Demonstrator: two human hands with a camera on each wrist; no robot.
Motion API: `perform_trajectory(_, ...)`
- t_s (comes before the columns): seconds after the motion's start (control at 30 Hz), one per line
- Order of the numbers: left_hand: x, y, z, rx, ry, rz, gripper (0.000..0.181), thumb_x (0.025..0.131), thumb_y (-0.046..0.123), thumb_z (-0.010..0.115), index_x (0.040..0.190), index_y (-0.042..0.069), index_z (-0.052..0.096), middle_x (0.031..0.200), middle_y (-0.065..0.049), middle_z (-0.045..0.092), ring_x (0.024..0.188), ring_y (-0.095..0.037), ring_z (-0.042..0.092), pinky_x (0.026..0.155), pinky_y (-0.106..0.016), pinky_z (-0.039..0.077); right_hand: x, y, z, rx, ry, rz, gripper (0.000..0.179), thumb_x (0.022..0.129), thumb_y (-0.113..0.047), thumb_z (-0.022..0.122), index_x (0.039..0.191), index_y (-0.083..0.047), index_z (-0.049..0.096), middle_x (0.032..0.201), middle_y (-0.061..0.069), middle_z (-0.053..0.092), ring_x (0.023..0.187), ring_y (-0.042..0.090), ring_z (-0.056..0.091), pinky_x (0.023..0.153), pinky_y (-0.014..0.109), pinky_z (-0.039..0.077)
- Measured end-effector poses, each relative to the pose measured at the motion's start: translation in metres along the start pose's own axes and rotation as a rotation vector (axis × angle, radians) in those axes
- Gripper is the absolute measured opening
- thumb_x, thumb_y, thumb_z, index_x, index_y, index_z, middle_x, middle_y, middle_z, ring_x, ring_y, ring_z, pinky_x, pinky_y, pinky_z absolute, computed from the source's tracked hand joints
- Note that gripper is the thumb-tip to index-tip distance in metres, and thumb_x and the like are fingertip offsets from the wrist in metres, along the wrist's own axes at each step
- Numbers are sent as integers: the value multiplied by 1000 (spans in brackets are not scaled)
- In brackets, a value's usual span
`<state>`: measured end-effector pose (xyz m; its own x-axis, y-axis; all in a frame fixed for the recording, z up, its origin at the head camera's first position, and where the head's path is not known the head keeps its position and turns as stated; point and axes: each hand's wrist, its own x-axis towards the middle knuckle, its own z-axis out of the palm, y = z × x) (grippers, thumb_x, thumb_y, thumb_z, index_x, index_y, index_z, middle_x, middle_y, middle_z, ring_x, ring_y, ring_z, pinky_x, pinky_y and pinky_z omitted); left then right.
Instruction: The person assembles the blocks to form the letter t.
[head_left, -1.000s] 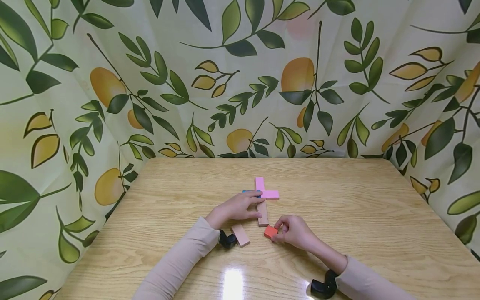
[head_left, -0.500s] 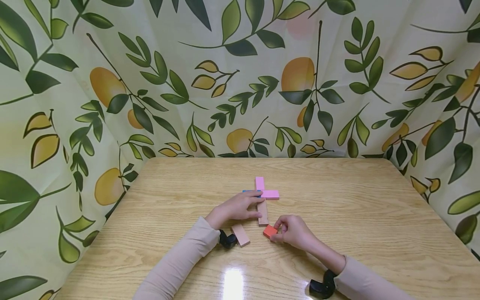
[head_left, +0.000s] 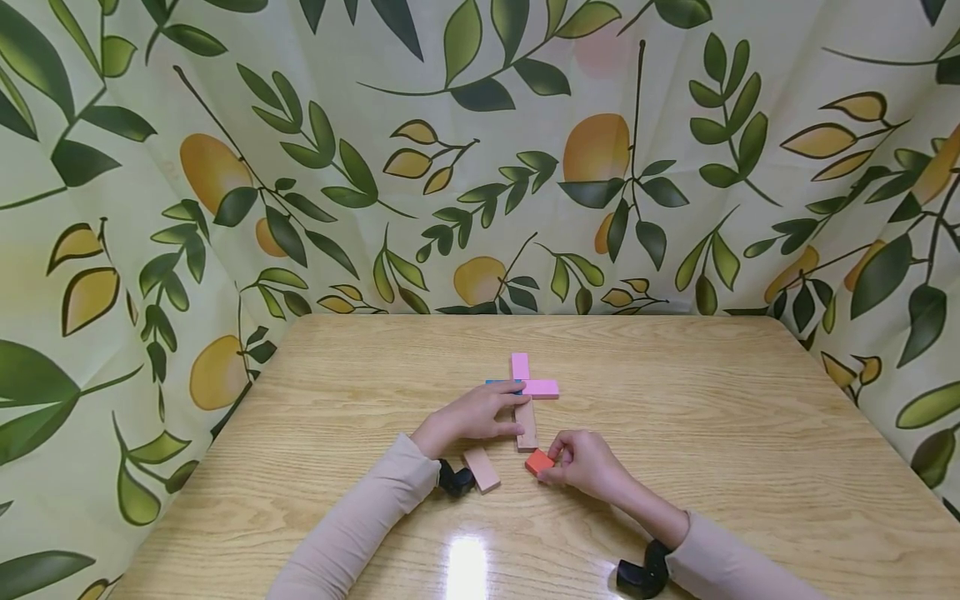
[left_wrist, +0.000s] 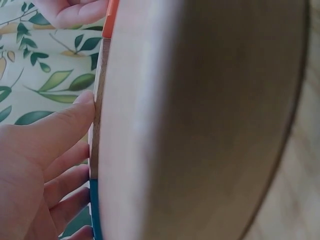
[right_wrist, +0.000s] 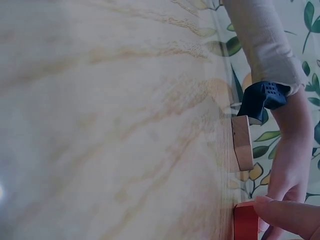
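Observation:
Between thumb and fingers my right hand [head_left: 592, 463] pinches a small red block [head_left: 538, 462], right by the near end of a plain wooden block [head_left: 528, 429]. My left hand [head_left: 468, 414] rests against that wooden block with its thumb. Its other fingers reach over a blue block [head_left: 504, 383], partly hidden under them. In the left wrist view the thumb and fingertips touch the side faces of the wooden and blue [left_wrist: 95, 210] blocks. Two pink blocks, one pointing away [head_left: 520, 365] and one to the right [head_left: 543, 389], form a cross shape with these.
A second plain wooden block [head_left: 482, 470] lies loose near the left wrist's black camera band [head_left: 455, 480]. Another black camera [head_left: 643, 575] sits under the right wrist. Behind the wooden table [head_left: 712, 417] hangs a leaf-patterned curtain [head_left: 660, 242].
My right hand has slid the red block slightly left and away from me, toward the near end of the wooden block. The left hand stays where it was.

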<state>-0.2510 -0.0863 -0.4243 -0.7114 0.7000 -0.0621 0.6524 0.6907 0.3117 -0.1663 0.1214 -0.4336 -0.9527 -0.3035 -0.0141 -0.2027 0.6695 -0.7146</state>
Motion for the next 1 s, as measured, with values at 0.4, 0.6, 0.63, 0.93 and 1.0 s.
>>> perform_trajectory(0.4, 0, 1, 0, 10, -1, -6, 56, 93, 41, 60, 141, 14, 50, 156, -5, 38, 146, -24, 35, 121, -41, 32, 4, -1, 2, -11, -1, -9, 27, 71, -20, 84, 74, -7, 61, 56, -5, 46, 51, 5, 39, 46, 16, 29)
perform_trajectory(0.6, -1, 1, -1, -2, 3, 2, 56, 93, 40, 60, 141, 13, 50, 156, -6, 38, 146, -24, 35, 121, -40, 32, 4, 1, 2, -4, -10, -16, 27, 71, -21, 84, 74, -7, 61, 56, -6, 45, 51, 5, 39, 46, 16, 29)
perform_trajectory(0.63, -1, 1, -1, -2, 4, 2, 56, 93, 40, 60, 141, 13, 50, 156, -6, 38, 146, -24, 35, 121, -40, 32, 4, 1, 2, -2, -10, -14, 27, 71, -22, 84, 74, -7, 62, 56, -6, 45, 51, 5, 39, 46, 16, 29)
perform_trajectory(0.93, -1, 1, -2, 7, 2, 0, 56, 93, 41, 61, 141, 13, 50, 156, -6, 38, 146, -24, 35, 121, -41, 32, 3, -1, 0, 19, 10, -22, 25, 73, -22, 83, 75, -6, 63, 55, -6, 48, 51, 2, 39, 46, 15, 30)
perform_trajectory(1.0, -2, 2, -2, -1, 0, 0, 56, 93, 40, 61, 141, 13, 50, 156, -6, 38, 146, -25, 35, 121, -41, 32, 2, -2, 0, 26, 20, -40, 25, 73, -21, 83, 75, -5, 64, 55, -5, 49, 51, 2, 39, 46, 15, 30)
